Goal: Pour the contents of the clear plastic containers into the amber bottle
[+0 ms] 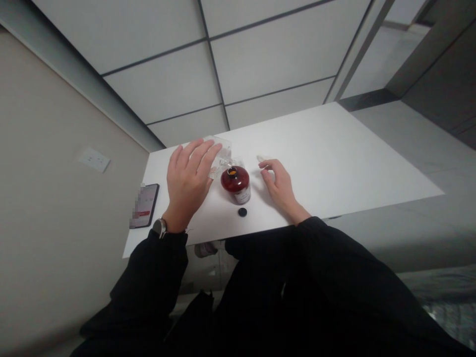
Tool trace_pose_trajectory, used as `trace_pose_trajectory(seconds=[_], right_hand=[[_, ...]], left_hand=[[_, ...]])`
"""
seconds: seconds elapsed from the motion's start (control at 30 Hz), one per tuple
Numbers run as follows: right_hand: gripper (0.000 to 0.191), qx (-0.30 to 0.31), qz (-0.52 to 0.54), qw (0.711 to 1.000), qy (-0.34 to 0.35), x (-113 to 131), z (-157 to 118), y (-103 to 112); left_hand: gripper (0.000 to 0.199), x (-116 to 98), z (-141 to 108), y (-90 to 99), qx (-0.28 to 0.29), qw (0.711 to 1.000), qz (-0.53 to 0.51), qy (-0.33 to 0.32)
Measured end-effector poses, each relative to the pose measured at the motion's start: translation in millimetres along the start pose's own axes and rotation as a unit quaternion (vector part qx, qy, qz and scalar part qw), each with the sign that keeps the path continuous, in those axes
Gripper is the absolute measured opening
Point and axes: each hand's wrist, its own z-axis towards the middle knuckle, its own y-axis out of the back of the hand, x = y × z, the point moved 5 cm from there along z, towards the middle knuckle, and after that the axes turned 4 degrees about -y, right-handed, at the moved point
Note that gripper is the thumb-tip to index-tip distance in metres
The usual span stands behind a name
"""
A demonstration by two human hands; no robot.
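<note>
My left hand (191,173), a watch on its wrist, is wrapped round a clear bottle (219,145). That bottle is tipped to the right, its neck over the mouth of a dark red-brown bottle (235,180). The brown bottle stands upright on the table, uncapped, with a pale label on its front. Just in front of it lies a round black cap (242,212). To the right, my right hand (278,186) has its fingers curled, with a small whitish piece (259,158) at the fingertips; I cannot make out what it is.
A phone (146,206) lies at the left end of the white table (334,153). A wall with a socket plate (94,159) rises on the left. Pale panels (267,59) stand behind the table. Grey floor (416,129) shows at the right.
</note>
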Motion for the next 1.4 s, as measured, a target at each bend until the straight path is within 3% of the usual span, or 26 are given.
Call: trace_pose_trajectory(seconds=[0.4,0.77,1.4], right_hand=[[0.045,-0.003,0.002,1.0,0.007,-1.1,-1.0,-0.8],[0.047,0.0,0.005,1.0,0.002,0.0,-0.8,0.2],[0.049,0.0,0.001,1.0,-0.002,-1.9,-0.2,0.0]], left_hand=[[0.052,0.1,2.8,0.9,0.011,1.0,-0.003,0.017],[0.051,-2.0,3.2,3.7,-0.007,0.999,0.035,-0.01],[0.052,-1.9,4.4,2.3,0.016,1.0,-0.004,0.009]])
